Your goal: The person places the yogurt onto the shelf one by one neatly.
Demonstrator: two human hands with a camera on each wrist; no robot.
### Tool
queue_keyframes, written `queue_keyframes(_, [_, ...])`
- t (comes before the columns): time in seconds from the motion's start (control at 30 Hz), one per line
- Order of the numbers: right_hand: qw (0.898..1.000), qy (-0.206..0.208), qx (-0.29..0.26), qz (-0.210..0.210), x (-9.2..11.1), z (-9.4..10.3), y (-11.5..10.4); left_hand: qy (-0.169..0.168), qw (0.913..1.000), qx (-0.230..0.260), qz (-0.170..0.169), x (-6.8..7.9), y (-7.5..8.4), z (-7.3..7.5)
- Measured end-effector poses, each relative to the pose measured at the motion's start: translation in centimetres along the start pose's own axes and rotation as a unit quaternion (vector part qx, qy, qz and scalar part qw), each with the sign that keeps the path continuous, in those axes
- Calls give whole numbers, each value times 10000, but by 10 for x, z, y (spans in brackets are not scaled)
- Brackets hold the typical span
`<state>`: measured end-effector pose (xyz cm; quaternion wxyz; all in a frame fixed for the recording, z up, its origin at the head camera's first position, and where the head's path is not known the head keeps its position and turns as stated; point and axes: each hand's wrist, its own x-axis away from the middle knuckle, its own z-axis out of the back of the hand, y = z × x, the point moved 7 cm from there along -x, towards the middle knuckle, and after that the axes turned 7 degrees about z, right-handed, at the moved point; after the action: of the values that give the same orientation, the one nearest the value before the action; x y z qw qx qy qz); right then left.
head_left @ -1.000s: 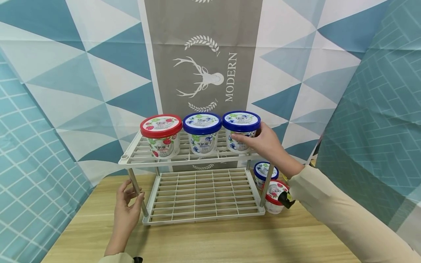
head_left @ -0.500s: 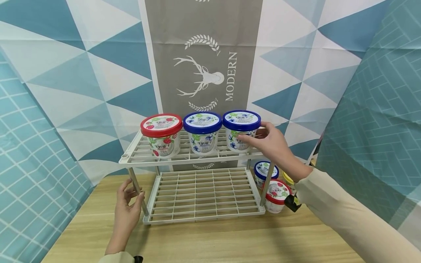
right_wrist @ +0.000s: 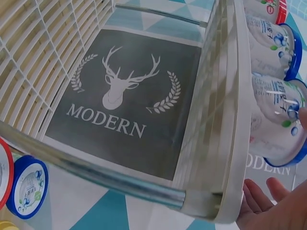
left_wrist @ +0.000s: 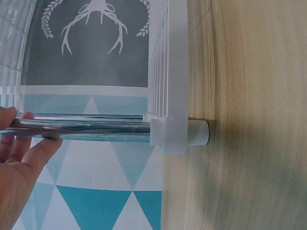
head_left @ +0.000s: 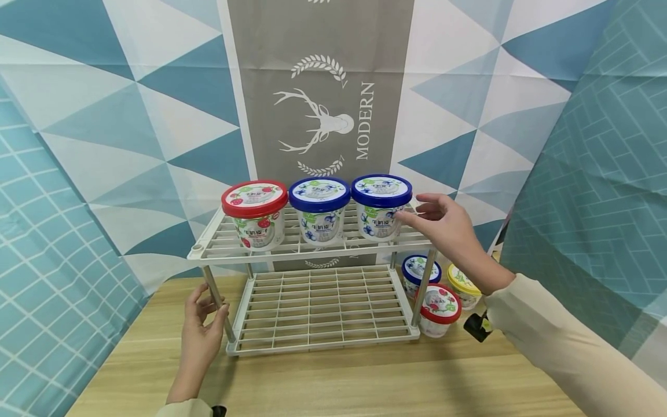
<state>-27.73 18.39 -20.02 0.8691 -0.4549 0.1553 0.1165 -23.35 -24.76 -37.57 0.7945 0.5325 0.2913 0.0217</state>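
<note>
Right grip (head_left: 443,226) hangs loose, fingers parted, right beside the right-end blue-lidded tub (head_left: 380,211), thumb contact unclear! Tub's upright on the upper shelf (head_left: 312,253); left grip (head_left: 202,333) holds a metal post (left_wrist: 105,130).

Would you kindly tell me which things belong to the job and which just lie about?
Likely in the job:
white rack, held by the left hand
three tubs on top, the right hand by the rightmost

Perhaps just lying about, or waiting, on the table:
blue-lidded tub
red-lidded tub
yellow-lidded tub
</note>
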Motion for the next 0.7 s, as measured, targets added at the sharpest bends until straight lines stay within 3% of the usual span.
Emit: queue_keyframes(0.7, [9990,410,175,-32,15,30,30,14,10000,-6,38,0,-1,0])
